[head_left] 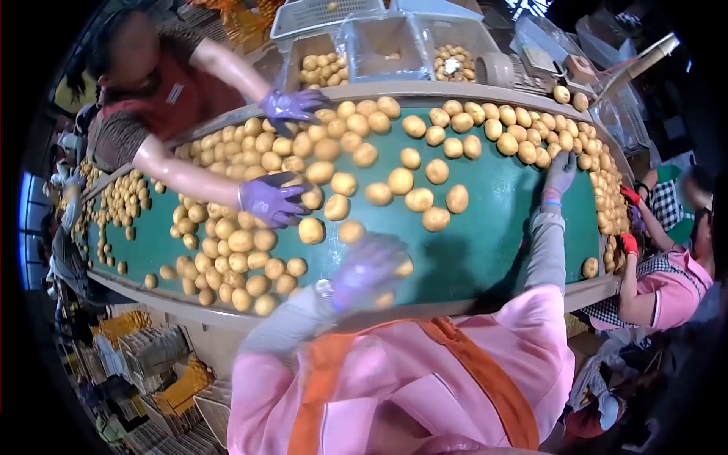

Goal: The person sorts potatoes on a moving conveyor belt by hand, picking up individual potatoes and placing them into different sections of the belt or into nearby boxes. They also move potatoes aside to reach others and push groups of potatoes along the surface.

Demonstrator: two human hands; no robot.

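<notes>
**Potatoes** (400, 180): loose and yellow-skinned, spread over a green belt (485, 243). They lie thickest beyond and to the left of my left hand. A second band lies just past my right hand's fingertips.

**Left hand** (368, 267): purple glove, blurred, low over the belt's near edge. A single potato (404, 267) sits just beside it on the right. I cannot tell whether this hand is closed on anything.

**Right hand** (560, 173): grey sleeve, stretched far out, fingers long and fairly spread. It holds nothing that I can see.

**Nearby**: a co-worker's gloved hand (271, 199) rests on potatoes up and left of my left hand. Crates (322, 68) stand beyond the belt.

**Handling note**: I judge a cupped, one-at-a-time grip best. I would keep clear of the co-worker's gloved hand and avoid overreaching on the right.
</notes>
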